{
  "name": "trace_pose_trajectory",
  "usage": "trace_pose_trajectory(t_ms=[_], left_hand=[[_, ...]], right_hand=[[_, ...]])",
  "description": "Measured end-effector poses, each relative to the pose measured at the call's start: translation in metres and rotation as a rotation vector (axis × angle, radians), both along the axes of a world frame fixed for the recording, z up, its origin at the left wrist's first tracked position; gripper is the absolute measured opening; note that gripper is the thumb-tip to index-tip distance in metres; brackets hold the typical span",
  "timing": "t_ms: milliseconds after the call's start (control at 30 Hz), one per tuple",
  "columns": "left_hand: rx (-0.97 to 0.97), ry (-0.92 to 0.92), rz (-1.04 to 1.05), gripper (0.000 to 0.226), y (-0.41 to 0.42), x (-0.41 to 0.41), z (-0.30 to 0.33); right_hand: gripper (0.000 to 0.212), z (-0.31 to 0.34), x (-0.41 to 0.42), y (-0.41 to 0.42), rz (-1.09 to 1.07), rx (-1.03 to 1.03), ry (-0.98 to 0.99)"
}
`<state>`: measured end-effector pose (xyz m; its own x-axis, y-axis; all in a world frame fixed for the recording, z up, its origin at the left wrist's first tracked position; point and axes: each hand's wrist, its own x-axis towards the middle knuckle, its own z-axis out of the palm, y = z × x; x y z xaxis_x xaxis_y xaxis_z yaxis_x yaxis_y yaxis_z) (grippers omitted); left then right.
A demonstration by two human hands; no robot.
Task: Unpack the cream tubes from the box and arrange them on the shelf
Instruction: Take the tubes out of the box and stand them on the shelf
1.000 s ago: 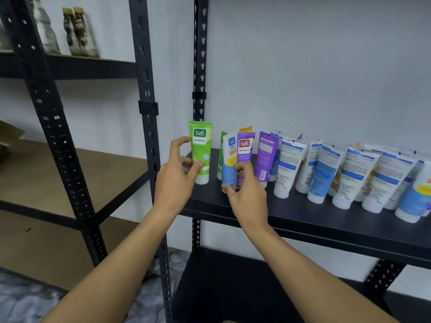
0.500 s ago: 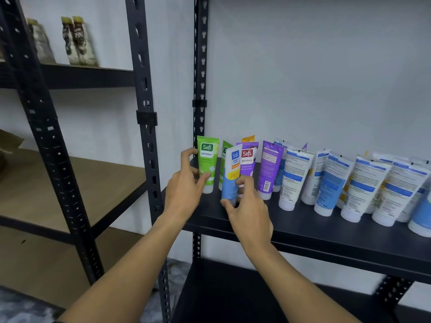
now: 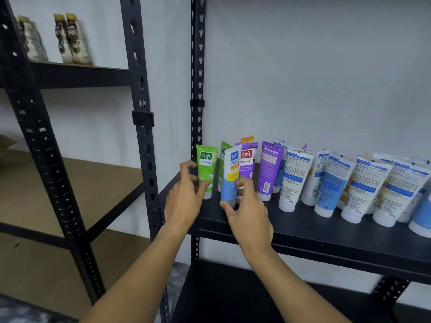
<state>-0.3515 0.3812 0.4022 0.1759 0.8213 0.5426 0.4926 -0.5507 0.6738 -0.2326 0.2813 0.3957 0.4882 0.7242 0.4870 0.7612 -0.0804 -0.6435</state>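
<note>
Head view, close, facing shelf (image 3: pixel 303 220)

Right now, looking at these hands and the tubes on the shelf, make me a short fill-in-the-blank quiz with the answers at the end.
1. The left hand holds the tube whose colour is ____.
2. The right hand pinches a blue and white tube that stands in front of a ____ tube.
3. All the tubes stand with their caps pointing ____.
4. The shelf under the tubes is coloured ____.

Missing words: green; purple; down; black
</note>
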Motion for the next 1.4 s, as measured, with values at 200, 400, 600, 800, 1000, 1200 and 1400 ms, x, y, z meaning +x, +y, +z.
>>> trace_pose_trajectory(t_ms=[200,400,600,800,1000,1200,1400], left_hand=[[-0.036,-0.009,0.015,0.048,0.0,-0.001,0.0],[-0.034,0.007,0.016,0.05,-0.001,0.0,-0.001],[-0.042,0.051,0.011,0.062,-0.002,-0.002,-0.003],[-0.006,0.353,0.151,0.071,-0.016,-0.005,-0.011],[-0.003,0.606,0.177,0.064,-0.032,-0.014,-0.02],[0.154,0.57,0.12,0.075,-0.067,-0.027,-0.048],[0.086,0.482,0.042,0.071,-0.113,-0.026,-0.074]], right_hand=[[0.049,0.0,0.0,0.0,0.009,0.019,0.007],[0.048,-0.001,0.0,-0.001,0.017,0.017,0.009],[0.045,-0.002,0.001,-0.004,0.023,-0.012,0.017],[0.04,-0.002,0.005,-0.009,0.025,0.006,0.03],[0.056,-0.014,0.011,-0.033,0.021,-0.106,-0.203],[0.067,-0.048,0.025,-0.069,-0.049,-0.173,-0.578],[0.07,-0.06,0.033,-0.108,0.037,-0.199,-0.566]])
